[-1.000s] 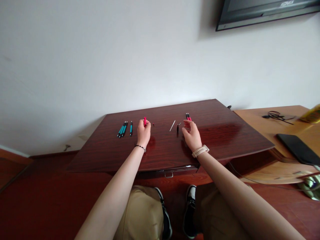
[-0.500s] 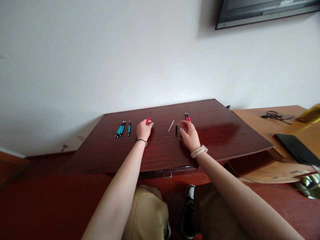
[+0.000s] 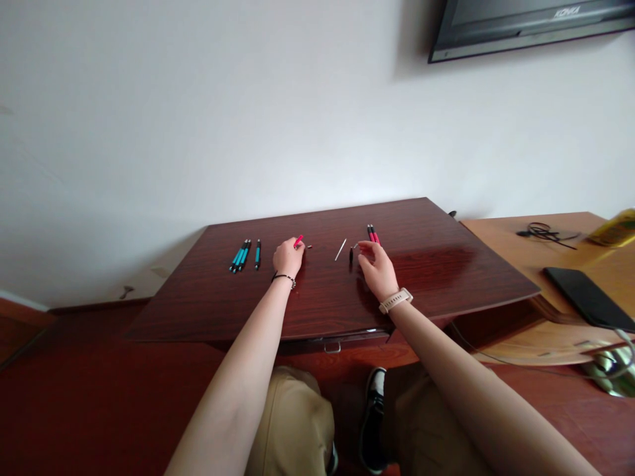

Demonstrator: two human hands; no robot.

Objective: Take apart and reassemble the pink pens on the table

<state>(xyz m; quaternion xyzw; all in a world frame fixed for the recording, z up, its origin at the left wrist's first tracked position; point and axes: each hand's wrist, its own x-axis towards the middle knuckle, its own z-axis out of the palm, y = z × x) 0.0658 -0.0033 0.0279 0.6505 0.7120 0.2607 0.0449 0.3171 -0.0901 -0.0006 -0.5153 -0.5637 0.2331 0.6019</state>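
Note:
My left hand [image 3: 288, 257] is closed around a pink pen barrel [image 3: 298, 240], whose end sticks up between the fingers. A small metallic pen part [image 3: 309, 246] lies on the table just right of those fingertips. My right hand [image 3: 377, 266] hovers low over the table with thumb and fingers apart. At its fingertips are a black pen part [image 3: 351, 255] and a tiny thin piece, perhaps a spring [image 3: 356, 246]. A silvery pen refill [image 3: 340, 250] lies slanted between the two hands. Behind my right hand are two pink pens [image 3: 372, 233], partly hidden by it.
Several teal pens [image 3: 240, 256] lie together at the left of the dark wooden table [image 3: 322, 297], with one teal pen [image 3: 258, 254] apart. On the lighter side table are a phone [image 3: 588, 294], a black cable [image 3: 543, 231] and a yellow package [image 3: 615, 228]. A television [image 3: 526, 30] hangs above.
My left hand has shifted slightly right with the pink barrel, which is tipped lower. The small metallic part now shows on the table beside it. My right hand stays almost still.

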